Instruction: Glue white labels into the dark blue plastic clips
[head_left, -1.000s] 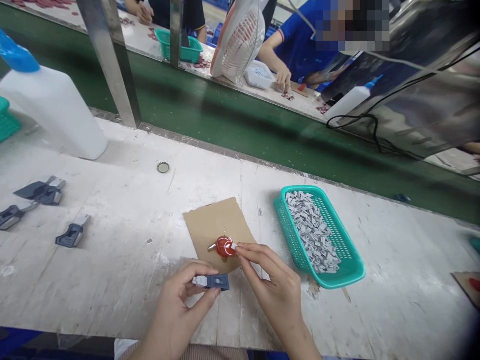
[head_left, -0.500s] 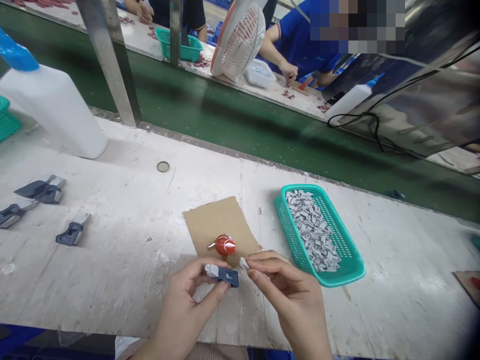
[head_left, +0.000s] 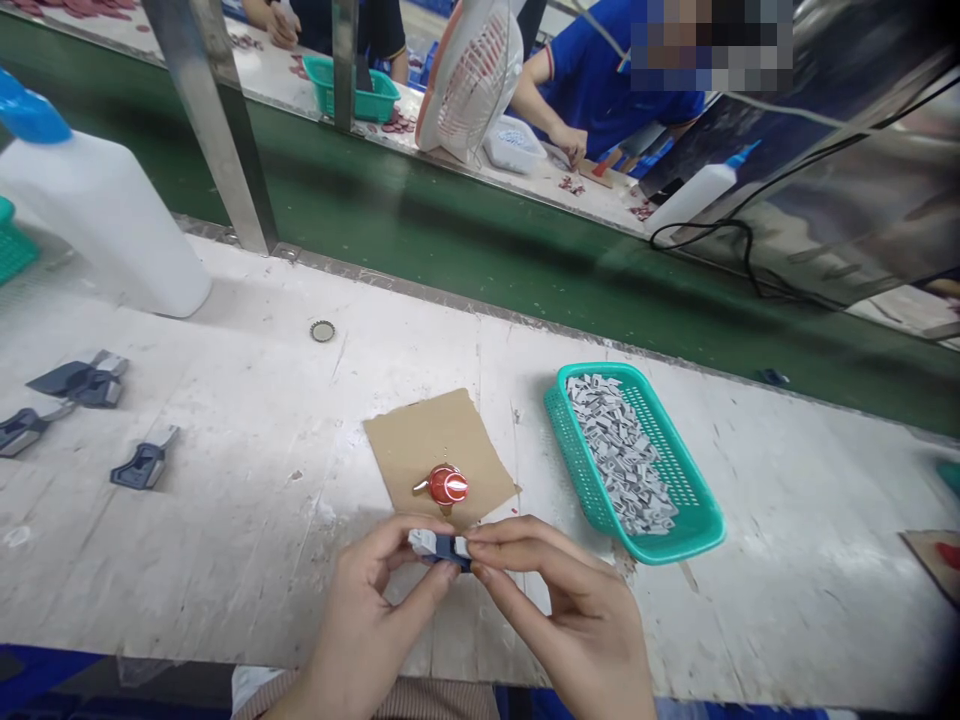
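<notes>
Between thumb and fingers, my left hand (head_left: 382, 590) grips a dark blue and grey plastic part (head_left: 444, 547), held above the table's near edge. My right hand (head_left: 562, 590) pinches a small light grey plastic piece (head_left: 461, 546) against the right end of that part; the fingertips hide most of the contact. Just beyond my hands lies a brown cardboard square (head_left: 427, 430) bearing a glossy red blob (head_left: 448, 484) with a small stick in it. To the right stands a green basket (head_left: 694, 480) with many small grey pieces (head_left: 622, 450).
Similar dark blue and grey parts (head_left: 146, 460) lie at the left. A white bottle (head_left: 112, 220) with a blue cap and a bottle cap (head_left: 322, 331) stand farther back. Across the green strip (head_left: 420, 235), a fan (head_left: 472, 80) and co-workers' hands are visible.
My right hand has moved left, bringing the small grey piece from a gap away onto the right end of the blue part. My left hand has stayed nearly in place.
</notes>
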